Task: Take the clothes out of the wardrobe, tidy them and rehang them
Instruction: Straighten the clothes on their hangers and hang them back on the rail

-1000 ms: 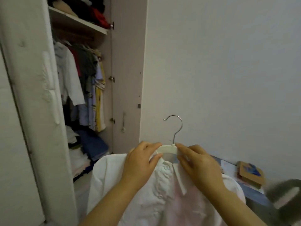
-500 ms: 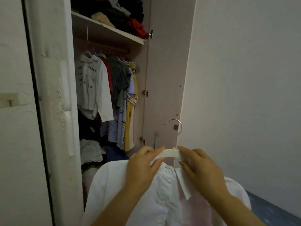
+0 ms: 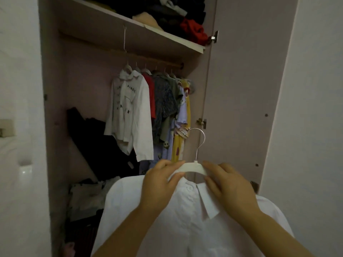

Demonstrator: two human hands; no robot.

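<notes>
I hold a white buttoned shirt with a pointed collar [image 3: 194,219] in front of the open wardrobe [image 3: 232,101]. The shirt sits on a white plastic hanger with a silver metal hook [image 3: 193,166]. My left hand [image 3: 159,184] pinches the left side of the hanger, fingers closed around it. My right hand [image 3: 230,186] grips the right side in the same way, just above the collar. Inside, a row of hanging clothes [image 3: 148,108] is on the wooden rail [image 3: 118,52], well apart from the hook. Folded dark and red clothes [image 3: 185,17] lie on the top shelf [image 3: 178,38].
</notes>
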